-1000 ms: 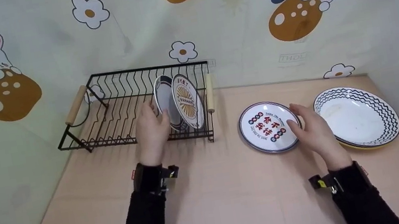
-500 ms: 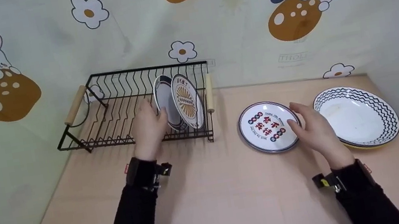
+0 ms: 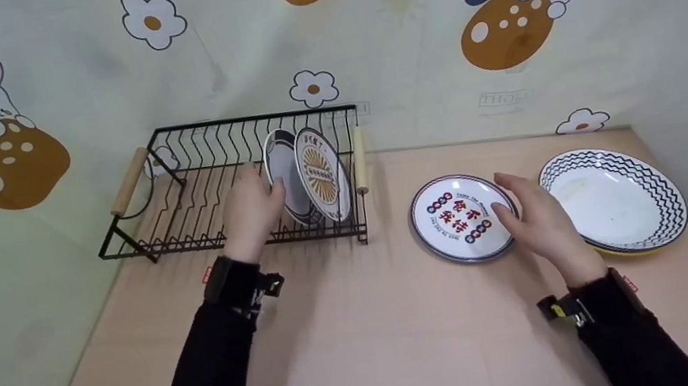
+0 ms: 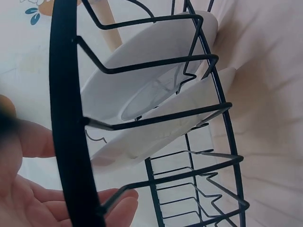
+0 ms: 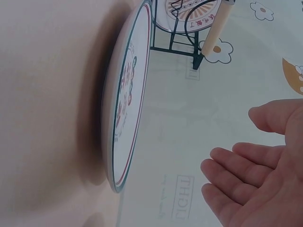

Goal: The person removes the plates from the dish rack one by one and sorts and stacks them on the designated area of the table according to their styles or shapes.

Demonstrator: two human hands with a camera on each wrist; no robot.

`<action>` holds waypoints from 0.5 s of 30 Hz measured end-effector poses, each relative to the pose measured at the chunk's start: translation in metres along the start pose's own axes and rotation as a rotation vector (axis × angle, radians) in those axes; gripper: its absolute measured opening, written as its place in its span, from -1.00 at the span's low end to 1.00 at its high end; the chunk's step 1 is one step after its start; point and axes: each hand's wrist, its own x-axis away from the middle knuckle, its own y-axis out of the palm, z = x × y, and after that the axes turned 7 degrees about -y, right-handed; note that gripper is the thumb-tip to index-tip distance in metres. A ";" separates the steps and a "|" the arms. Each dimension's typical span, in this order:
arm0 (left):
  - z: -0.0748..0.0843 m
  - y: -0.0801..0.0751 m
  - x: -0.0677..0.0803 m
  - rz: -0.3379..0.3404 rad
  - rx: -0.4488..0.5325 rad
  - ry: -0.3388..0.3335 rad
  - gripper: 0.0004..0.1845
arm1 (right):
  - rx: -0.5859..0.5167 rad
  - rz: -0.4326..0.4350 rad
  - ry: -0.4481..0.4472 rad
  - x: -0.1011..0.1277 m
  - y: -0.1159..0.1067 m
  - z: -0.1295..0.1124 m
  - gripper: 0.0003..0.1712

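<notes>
Racked: two plates point(image 3: 309, 174) upright in rack point(image 3: 174, 179) | left hand point(image 3: 251, 212) relaxed, fingers touching nearer one | right hand point(image 3: 533, 217) released beside lettered plate point(image 3: 457, 219) | left on counter point(image 3: 376, 341): that, zigzag plate point(image 3: 625, 202)

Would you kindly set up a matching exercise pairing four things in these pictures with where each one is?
Things:
1. orange sunburst plate
2. plate with red characters
3. zigzag-rimmed plate
4. left hand

Places:
A. lying flat on the table between the rack and the right hand
B. at the front of the rack, beside the dark-rimmed plate
C. standing upright in the wire rack, nearest its right handle
D. farthest right, on top of a yellow-edged dish

Pairs: 1-C, 2-A, 3-D, 4-B
</notes>
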 end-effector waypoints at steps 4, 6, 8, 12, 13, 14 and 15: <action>0.000 -0.002 -0.005 -0.040 -0.018 -0.020 -0.56 | -0.006 0.007 -0.002 -0.001 0.000 -0.001 -0.43; 0.001 -0.003 -0.007 -0.052 -0.033 -0.025 -0.58 | -0.005 0.019 -0.013 -0.001 0.001 -0.001 -0.44; 0.001 -0.003 -0.010 -0.066 -0.045 -0.029 -0.60 | -0.004 0.031 -0.025 -0.002 0.001 -0.001 -0.44; 0.002 -0.004 -0.013 -0.114 -0.034 -0.045 -0.60 | -0.007 0.026 -0.021 -0.003 0.004 -0.001 -0.44; 0.002 -0.004 -0.014 -0.129 -0.028 -0.050 -0.60 | -0.010 0.017 -0.013 -0.004 0.005 -0.001 -0.44; 0.002 -0.004 -0.014 -0.144 -0.018 -0.056 -0.60 | -0.013 0.008 -0.004 -0.004 0.005 -0.002 -0.43; 0.002 -0.003 -0.014 -0.159 -0.010 -0.061 -0.61 | -0.016 -0.003 0.005 -0.004 0.006 -0.002 -0.43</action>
